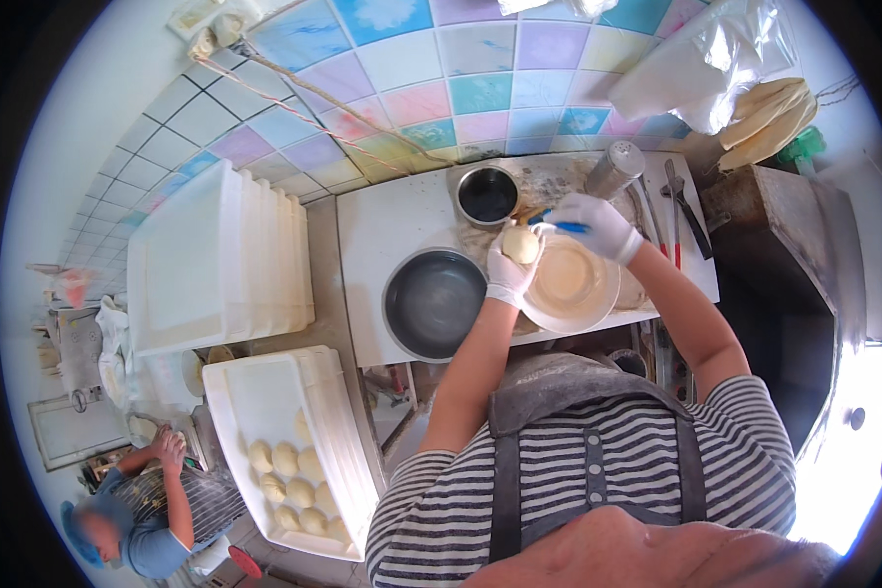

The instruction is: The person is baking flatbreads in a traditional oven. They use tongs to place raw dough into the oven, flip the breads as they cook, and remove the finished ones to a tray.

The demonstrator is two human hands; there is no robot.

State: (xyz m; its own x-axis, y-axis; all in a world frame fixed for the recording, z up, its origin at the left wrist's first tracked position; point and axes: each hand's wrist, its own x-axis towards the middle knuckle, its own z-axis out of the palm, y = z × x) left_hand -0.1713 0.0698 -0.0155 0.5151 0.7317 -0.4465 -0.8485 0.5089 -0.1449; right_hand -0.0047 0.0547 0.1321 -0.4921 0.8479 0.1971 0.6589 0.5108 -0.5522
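Observation:
My left hand [513, 270], in a white glove, holds a round ball of dough [520, 245] above the rim of a shallow white bowl [604, 300]. My right hand [595, 224], gloved as well, grips a blue-handled brush [569, 226] just right of the dough; motion blurs it, and its far end is hard to make out. Behind my left hand stands a metal pot of dark liquid [489, 195]. A wide dark grey bowl [436, 303] sits on the white worktop, left of my left wrist.
A shaker [616, 169] and tongs [680, 202] lie along the right rear. White plastic trays [220, 257] are stacked at left, with another tray [239, 507] of dough balls [285, 459] nearer. A metal oven-like unit [794, 235] borders the right. A co-worker [143, 529] works at far lower left.

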